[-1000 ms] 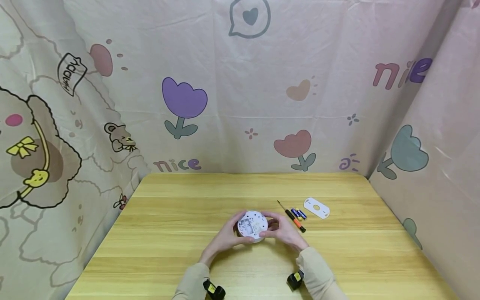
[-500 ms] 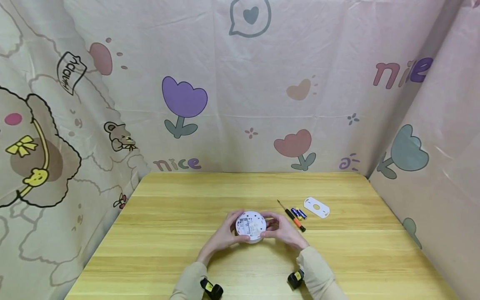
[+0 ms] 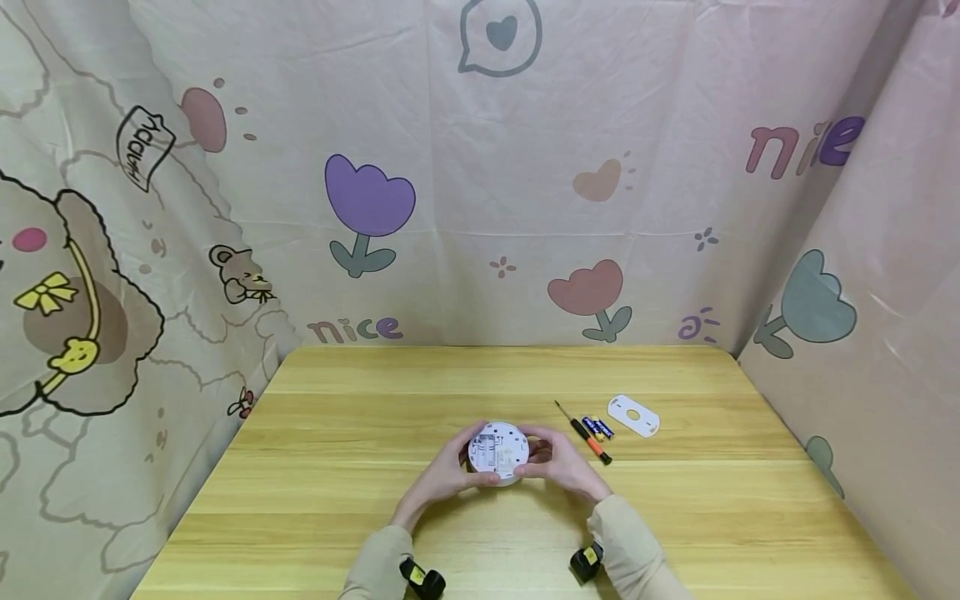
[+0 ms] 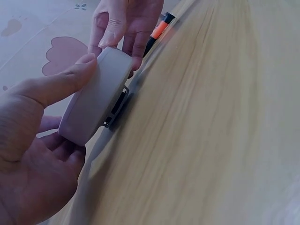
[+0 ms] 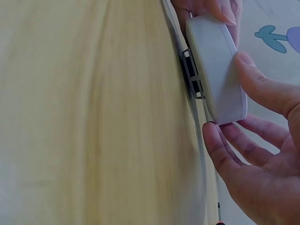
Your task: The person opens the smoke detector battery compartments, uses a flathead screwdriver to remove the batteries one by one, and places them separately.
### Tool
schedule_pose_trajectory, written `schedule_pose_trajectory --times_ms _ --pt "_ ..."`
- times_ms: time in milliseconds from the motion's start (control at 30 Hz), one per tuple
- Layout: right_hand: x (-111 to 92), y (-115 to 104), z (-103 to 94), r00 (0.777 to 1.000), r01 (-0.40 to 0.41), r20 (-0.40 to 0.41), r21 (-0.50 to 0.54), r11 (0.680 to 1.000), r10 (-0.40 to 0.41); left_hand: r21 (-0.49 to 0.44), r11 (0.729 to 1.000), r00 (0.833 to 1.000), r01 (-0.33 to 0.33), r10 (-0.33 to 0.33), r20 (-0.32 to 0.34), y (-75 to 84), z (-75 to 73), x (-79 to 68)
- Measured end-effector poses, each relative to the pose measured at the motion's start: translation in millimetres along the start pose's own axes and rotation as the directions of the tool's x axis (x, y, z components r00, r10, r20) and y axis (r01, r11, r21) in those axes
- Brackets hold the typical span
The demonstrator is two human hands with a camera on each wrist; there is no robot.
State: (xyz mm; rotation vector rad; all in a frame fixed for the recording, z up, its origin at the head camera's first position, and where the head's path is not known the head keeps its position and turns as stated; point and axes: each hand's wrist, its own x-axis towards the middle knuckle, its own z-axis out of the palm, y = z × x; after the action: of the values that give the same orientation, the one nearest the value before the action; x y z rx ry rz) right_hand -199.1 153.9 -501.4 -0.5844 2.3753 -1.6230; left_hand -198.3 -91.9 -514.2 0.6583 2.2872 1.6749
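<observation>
Between both hands is a round white smoke detector (image 3: pixel 498 452), its flat back with a printed label facing up. My left hand (image 3: pixel 444 473) grips its left side, thumb along the near edge and fingers around the far side. On the opposite side my right hand (image 3: pixel 564 465) holds the rim with thumb and fingers. In the left wrist view the detector (image 4: pixel 96 98) shows its smooth side wall, with a slotted dark vent section on its underside, close over the table. The right wrist view shows the same vent below the detector (image 5: pixel 218 70).
To the right of the hands, a screwdriver (image 3: pixel 583 432) with a black and orange handle lies on the wooden table (image 3: pixel 360 433). Beside it are blue batteries (image 3: pixel 597 428) and a white oval mounting plate (image 3: pixel 633 416). A patterned cloth (image 3: pixel 480 208) hangs behind the table.
The detector and both hands have shifted slightly to the left. The grip stays the same, and the screwdriver, batteries and plate have not moved.
</observation>
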Motion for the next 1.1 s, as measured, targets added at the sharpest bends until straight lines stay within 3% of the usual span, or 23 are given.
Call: schedule_pose_trajectory --times_ms 467,567,667,733,833,967,1100 --pt "-2.2 0.1 -1.0 1.000 0.010 -0.002 0.025 1.000 -0.010 0.015 1.000 1.000 0.008 -0.007 -0.019 0.4 -0.8 -1.1" --pt "-4.9 1.1 -4.3 0.998 0.019 -0.064 0.037 0.999 -0.016 0.020 1.000 1.000 0.014 -0.014 -0.022 -0.4 -0.3 -0.7" --pt "-7.7 1.2 -9.7 0.980 0.020 -0.199 0.054 0.998 -0.009 0.032 0.999 0.999 0.023 -0.022 -0.028 -0.6 0.1 -0.5" --pt "-9.2 1.2 -15.1 0.952 0.034 -0.307 0.086 0.996 -0.006 0.041 0.999 0.999 0.026 -0.025 -0.032 -0.9 0.5 -0.7" --pt "-10.4 2.9 -26.0 0.885 0.081 -0.465 0.130 0.988 -0.011 0.045 0.999 0.999 0.030 -0.028 -0.038 -1.0 0.9 -0.7" --pt "-12.7 6.6 -44.3 0.761 0.129 -0.649 0.136 0.982 -0.010 0.049 0.998 0.999 0.031 -0.029 -0.042 -1.2 1.2 -0.4" --pt "-17.3 12.5 -61.7 0.643 0.125 -0.765 0.139 0.982 0.027 0.054 0.998 0.999 0.029 -0.026 -0.044 -1.4 1.3 -0.5"
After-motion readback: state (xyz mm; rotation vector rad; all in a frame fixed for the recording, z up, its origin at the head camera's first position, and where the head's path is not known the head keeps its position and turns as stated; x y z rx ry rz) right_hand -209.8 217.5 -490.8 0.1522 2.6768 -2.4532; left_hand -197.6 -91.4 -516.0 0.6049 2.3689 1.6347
